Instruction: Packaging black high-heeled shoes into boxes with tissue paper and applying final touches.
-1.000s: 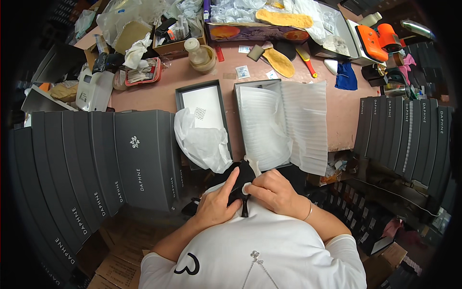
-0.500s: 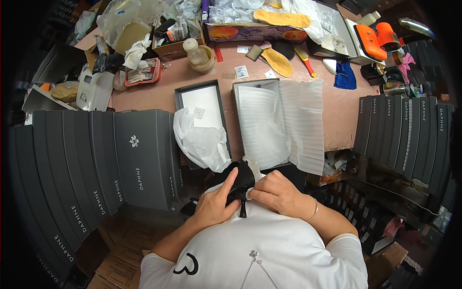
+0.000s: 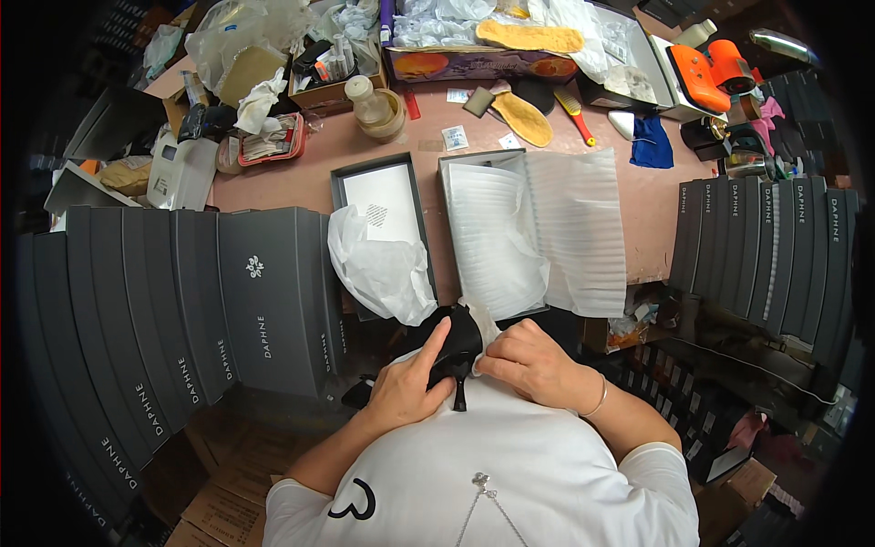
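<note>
Between both hands, glossy black high-heeled shoe [image 3: 456, 346], heel down.

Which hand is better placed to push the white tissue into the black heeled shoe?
Right, probably. The right hand already pinches the white tissue at the black heeled shoe, while the left hand steadies the shoe from below.

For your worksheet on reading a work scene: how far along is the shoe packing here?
Done: the open box is lined with white foam sheet, and its lid lies beside it. In hand: left hand and right hand hold a black high-heeled shoe. Left: no shoe is in the box.
</note>
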{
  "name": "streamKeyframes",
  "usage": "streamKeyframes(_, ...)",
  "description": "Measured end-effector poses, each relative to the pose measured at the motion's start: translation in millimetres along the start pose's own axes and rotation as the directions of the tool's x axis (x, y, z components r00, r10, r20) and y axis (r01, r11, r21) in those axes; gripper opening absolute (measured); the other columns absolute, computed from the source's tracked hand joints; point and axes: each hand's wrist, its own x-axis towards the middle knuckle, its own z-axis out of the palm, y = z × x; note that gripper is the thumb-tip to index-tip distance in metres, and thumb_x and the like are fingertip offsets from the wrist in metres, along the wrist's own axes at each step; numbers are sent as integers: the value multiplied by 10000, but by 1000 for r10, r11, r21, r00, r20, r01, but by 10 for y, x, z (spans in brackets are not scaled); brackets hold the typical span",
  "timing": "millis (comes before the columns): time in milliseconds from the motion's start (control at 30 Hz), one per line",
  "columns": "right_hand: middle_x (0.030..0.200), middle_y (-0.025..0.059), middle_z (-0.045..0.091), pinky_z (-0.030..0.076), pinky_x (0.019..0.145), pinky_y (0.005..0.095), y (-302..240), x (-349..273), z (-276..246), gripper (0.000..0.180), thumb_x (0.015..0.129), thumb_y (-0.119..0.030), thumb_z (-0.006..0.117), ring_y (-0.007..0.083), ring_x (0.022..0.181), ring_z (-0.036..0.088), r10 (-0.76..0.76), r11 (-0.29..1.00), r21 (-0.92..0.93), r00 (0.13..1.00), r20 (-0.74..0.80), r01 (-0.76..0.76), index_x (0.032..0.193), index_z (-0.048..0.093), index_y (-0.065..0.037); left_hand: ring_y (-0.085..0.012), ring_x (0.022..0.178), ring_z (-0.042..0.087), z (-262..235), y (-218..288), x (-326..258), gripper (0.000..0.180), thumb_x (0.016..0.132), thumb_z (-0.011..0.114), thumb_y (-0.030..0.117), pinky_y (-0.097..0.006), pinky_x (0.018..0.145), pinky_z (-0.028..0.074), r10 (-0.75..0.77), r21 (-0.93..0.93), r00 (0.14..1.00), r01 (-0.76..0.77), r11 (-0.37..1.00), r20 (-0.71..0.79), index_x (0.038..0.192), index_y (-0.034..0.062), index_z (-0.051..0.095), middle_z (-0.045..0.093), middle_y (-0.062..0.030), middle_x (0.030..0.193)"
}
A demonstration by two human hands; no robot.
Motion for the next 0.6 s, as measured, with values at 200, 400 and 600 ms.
streamKeyframes(200,925,28,562,387,721,302,-13,127,28,244,774,-116,613,178,832,528,-23,1000,-6,997,-72,23,1010,635,-61,-361,790,655,48,-9,-3,868,749,698,142,-417,710,523,55,28,998,-55,998,-6,1485,99,239,650,-204,962)
streamKeyframes(400,873,29,557,401,685,311,-89,197,7,256,731,-81,659,180,801,545,-69,998,6,995,-75,70,986,665,-61,-363,775,656,49,9,-7,860,752,698,151,-426,700,520,8,6,1000,-8,1000,18,1484,116,249,654,-203,931)
streamKeyframes(600,863,3,563,374,677,305,21,119,30,241,739,-106,640,172,790,519,15,997,-77,994,-107,-23,978,666,-87,-367,764,651,67,2,-27,876,749,704,154,-428,688,517,28,26,1000,-27,999,-11,1488,118,236,652,-195,899)
